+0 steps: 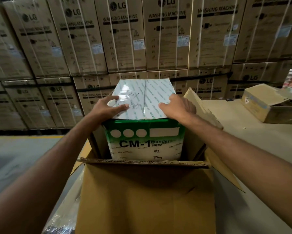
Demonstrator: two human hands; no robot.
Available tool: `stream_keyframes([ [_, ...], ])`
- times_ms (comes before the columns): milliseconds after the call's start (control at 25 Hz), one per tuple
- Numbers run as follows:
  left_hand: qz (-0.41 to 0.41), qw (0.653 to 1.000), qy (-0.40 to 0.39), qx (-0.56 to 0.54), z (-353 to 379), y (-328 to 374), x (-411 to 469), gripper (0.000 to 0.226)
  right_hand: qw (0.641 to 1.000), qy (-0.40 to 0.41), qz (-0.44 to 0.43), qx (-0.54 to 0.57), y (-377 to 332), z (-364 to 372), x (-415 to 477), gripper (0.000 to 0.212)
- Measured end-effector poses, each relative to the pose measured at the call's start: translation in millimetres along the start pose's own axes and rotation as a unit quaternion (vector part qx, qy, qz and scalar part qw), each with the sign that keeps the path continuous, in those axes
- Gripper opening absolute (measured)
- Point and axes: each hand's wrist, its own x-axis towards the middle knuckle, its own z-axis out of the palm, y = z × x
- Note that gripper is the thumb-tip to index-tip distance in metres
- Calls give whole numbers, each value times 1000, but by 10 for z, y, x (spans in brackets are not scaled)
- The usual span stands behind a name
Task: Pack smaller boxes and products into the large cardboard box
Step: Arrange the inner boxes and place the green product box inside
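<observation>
A white and green carton marked "CM-1 Wonder Tape" [145, 142] stands upright inside the large open cardboard box [145, 196], its upper half sticking out above the rim. My left hand [108, 107] lies on the carton's taped top at the left, fingers straight and pressing down. My right hand [177, 105] presses on the top's right edge, fingers bent slightly over the corner. The carton's lower part is hidden by the big box's near wall.
The big box's right flap [207, 115] stands up beside my right forearm. A smaller open brown box [267, 105] sits on the table surface [243, 132] at the right. Stacked washing machine cartons [125, 34] wall off the back. Grey floor [23, 149] lies left.
</observation>
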Motion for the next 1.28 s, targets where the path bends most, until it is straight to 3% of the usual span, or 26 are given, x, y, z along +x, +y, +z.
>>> stream_keyframes([
  [120, -32, 991, -109, 75, 255, -282, 171, 82, 994, -104, 17, -28, 149, 283, 14, 57],
  [280, -32, 976, -176, 127, 232, -347, 500, 91, 991, -98, 50, -74, 65, 388, 119, 52],
  [640, 21, 966, -238, 97, 105, -562, 722, 93, 959, -161, 87, -215, -246, 451, 223, 57],
  [760, 62, 962, -221, 146, 94, -482, 733, 85, 958, -161, 15, -237, -453, 474, 327, 42],
  [840, 97, 952, -205, 204, 75, -364, 731, 67, 962, -204, -28, -180, -631, 582, 393, 35],
  [960, 130, 948, -208, 204, 23, -257, 803, 43, 976, -205, -1, -66, -754, 774, 503, 23],
  [1080, 141, 954, -199, 176, -30, -259, 839, 44, 978, -152, 93, 111, -773, 836, 606, 22],
  [1160, 167, 957, -178, 157, -77, -247, 872, 39, 945, -140, 169, 242, -807, 793, 710, 32],
  [1280, 166, 966, -152, 123, -144, -214, 884, 43, 943, -142, 189, 235, -906, 731, 828, 18],
])
